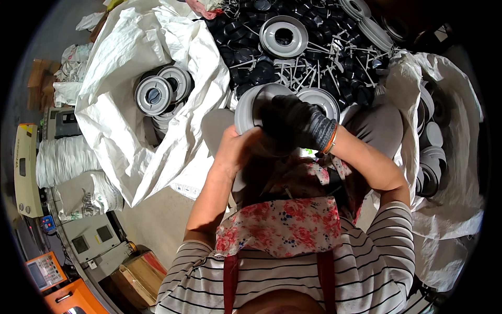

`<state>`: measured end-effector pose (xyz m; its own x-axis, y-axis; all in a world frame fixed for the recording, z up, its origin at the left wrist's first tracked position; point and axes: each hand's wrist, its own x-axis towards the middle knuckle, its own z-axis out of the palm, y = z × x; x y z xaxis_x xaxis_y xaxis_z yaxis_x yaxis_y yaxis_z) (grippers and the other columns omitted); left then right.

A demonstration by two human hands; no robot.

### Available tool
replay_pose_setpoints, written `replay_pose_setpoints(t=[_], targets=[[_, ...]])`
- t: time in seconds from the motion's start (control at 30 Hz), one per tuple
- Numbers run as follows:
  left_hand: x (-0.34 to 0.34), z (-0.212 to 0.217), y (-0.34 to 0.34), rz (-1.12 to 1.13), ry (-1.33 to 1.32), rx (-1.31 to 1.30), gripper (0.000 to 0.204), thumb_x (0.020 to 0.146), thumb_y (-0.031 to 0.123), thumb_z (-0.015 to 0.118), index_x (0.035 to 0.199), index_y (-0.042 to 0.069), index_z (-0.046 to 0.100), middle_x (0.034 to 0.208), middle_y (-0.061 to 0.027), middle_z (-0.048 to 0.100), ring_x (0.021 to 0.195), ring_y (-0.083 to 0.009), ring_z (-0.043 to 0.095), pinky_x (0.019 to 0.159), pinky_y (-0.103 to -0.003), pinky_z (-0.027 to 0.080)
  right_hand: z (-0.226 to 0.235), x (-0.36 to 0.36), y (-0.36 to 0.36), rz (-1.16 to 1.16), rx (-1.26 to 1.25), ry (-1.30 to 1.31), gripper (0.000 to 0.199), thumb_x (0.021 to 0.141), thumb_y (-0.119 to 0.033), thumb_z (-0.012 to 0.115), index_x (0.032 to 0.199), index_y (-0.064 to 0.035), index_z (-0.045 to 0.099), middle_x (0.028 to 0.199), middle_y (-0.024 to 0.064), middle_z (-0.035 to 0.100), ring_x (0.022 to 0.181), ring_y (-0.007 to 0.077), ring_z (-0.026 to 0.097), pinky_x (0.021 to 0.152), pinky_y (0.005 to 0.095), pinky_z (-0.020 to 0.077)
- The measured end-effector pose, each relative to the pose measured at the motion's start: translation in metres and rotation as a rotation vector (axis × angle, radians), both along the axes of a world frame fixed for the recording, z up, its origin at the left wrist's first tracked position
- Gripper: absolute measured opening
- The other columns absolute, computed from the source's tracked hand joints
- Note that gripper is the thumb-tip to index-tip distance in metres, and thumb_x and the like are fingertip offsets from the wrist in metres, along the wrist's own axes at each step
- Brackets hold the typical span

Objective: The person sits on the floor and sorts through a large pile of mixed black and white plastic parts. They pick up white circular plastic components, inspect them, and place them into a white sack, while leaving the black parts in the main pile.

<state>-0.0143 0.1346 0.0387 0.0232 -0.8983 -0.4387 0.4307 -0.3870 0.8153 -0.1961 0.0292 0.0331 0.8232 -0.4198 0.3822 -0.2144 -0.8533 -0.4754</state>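
Observation:
A grey round plastic part (247, 111) with a raised rim is held tilted over my lap. My bare left hand (241, 149) grips its lower edge. My right hand (295, 124), in a dark grey work glove, is curled against the part's open side; its fingertips are in shadow and what they hold is hidden. Just beyond the glove, another grey flanged ring (319, 98) lies partly covered. Farther off, a grey ring with a dark centre hole (269, 35) rests on a heap of black plastic caps (244, 55) and thin pale sprue sticks (308, 73).
To the left, a white woven sack (117, 68) holds several grey rings (153, 96). A second white sack (460, 217) at the right contains more grey round parts (431, 135). More grey rings (375, 34) sit at the heap's far right. Machinery (97, 238) and cardboard (144, 277) stand at left.

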Motion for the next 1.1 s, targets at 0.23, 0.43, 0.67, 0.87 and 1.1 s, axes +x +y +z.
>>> replay_pose_setpoints(t=[0.23,0.43,0.67,0.87,1.1], targets=[[-0.002,0.009,-0.004,0.077,0.077,0.034,0.022,0.082,0.008,0.065,0.102,-0.001,0.060,0.090,-0.0049,0.063,0.079,-0.0134,0.061,0.070,-0.025,0.049,-0.002,0.000,0.002,-0.027,0.597,-0.257,0.040,0.074,-0.025,0.069,0.105,-0.0017,0.058,0.095,0.0156,0.060,0.085,0.0340,0.058,0.074,0.0389,0.0500],[-0.012,-0.006,-0.002,0.074,0.045,-0.065,0.022,0.080,0.006,0.066,0.101,0.001,0.060,0.088,-0.0031,0.063,0.075,-0.0125,0.060,0.068,-0.025,0.048,-0.013,0.005,0.002,-0.115,0.195,-0.143,0.047,0.067,-0.034,0.072,0.099,-0.0022,0.058,0.094,0.0172,0.059,0.087,0.0350,0.059,0.074,0.0405,0.0495],[-0.020,0.000,0.001,0.106,-0.271,-0.128,0.026,0.076,-0.003,0.066,0.101,0.003,0.060,0.085,-0.0022,0.063,0.074,-0.0108,0.059,0.066,-0.025,0.049,-0.015,0.000,-0.004,0.001,0.276,0.237,0.055,0.079,-0.049,0.060,0.103,0.0000,0.057,0.091,0.0183,0.062,0.090,0.0340,0.061,0.077,0.0384,0.0503],[-0.027,0.005,0.002,0.088,-0.297,-0.104,0.027,0.076,-0.003,0.067,0.101,0.003,0.060,0.086,-0.0022,0.063,0.074,-0.0102,0.059,0.066,-0.025,0.049,-0.052,-0.003,-0.006,-0.019,0.371,0.078,0.061,0.074,-0.049,0.065,0.115,-0.0044,0.055,0.106,0.0178,0.061,0.097,0.0310,0.059,0.083,0.0365,0.0492],[-0.019,0.008,0.011,-0.038,-0.638,-0.242,0.035,0.072,0.007,0.075,0.103,0.002,0.061,0.090,-0.0043,0.065,0.082,-0.0130,0.060,0.073,-0.027,0.048,-0.054,0.004,-0.003,0.026,0.074,0.022,0.034,0.085,-0.022,0.056,0.115,-0.0047,0.056,0.104,0.0157,0.061,0.095,0.0323,0.059,0.076,0.0384,0.0508]])
